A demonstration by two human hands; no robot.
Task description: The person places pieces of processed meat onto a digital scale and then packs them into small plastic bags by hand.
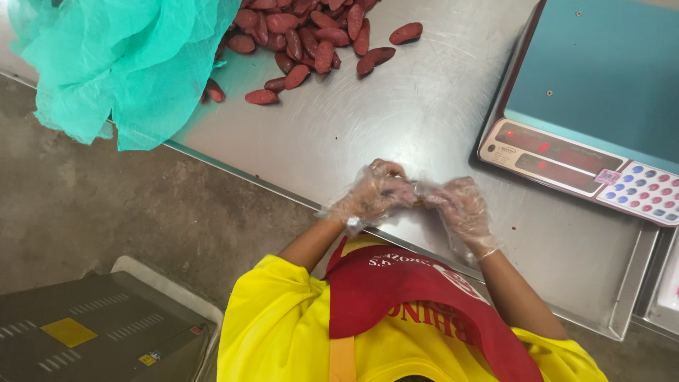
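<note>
A small brownish piece [419, 202], mostly hidden, sits pinched between the fingertips of both gloved hands, above the steel table's [396, 120] near edge. The left hand [373, 192] and right hand [460, 206] close on it from opposite sides, equally near; its axis cannot be told.

Steel table [424, 106]: brushed surface with a raised rim, running from far left to near right, bright glare near its middle. Concrete floor [92, 205]: grey, mottled, left of the table. Grey metal machine [99, 332]: near left corner, vented top with a yellow label, on a white base.
</note>
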